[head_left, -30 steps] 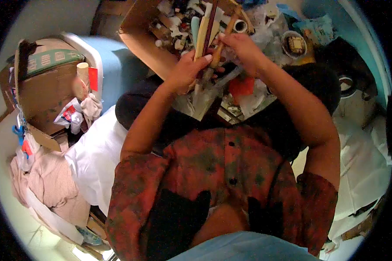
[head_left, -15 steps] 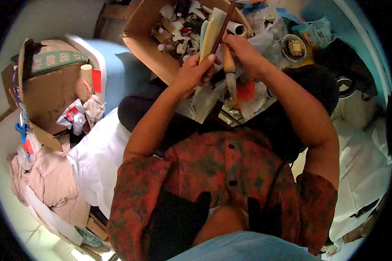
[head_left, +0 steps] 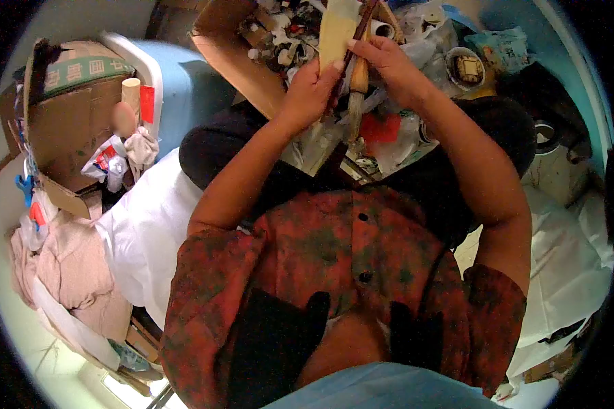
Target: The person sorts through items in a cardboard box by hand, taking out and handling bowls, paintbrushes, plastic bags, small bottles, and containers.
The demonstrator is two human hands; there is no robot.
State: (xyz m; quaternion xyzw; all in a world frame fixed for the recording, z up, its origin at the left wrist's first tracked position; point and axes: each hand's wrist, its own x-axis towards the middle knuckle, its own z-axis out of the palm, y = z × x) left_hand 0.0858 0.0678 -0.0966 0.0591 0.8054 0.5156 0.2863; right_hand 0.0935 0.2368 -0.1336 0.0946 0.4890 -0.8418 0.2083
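Note:
My left hand (head_left: 314, 88) is closed round a flat, pale yellow piece (head_left: 338, 34) that stands up above the thumb. A thin dark red stick (head_left: 363, 24) runs beside it, between my two hands. My right hand (head_left: 389, 68) is closed on a brush with a wooden handle (head_left: 359, 76), its bristles (head_left: 355, 119) hanging downward. The right thumb and finger also touch the dark stick. Below the hands lie clear plastic and a red piece (head_left: 379, 128).
A cardboard box (head_left: 242, 61) full of small odds and ends stands ahead. Right of it are plastic bags, a round tub (head_left: 465, 68) and a blue packet (head_left: 501, 49). At left are a blue bin (head_left: 184, 85), another carton (head_left: 75, 136) and white cloth (head_left: 143, 238).
The yellow piece has turned its broad face toward me. The brush has come out from among the held pieces, bristles down, in my right hand. The view has shifted slightly.

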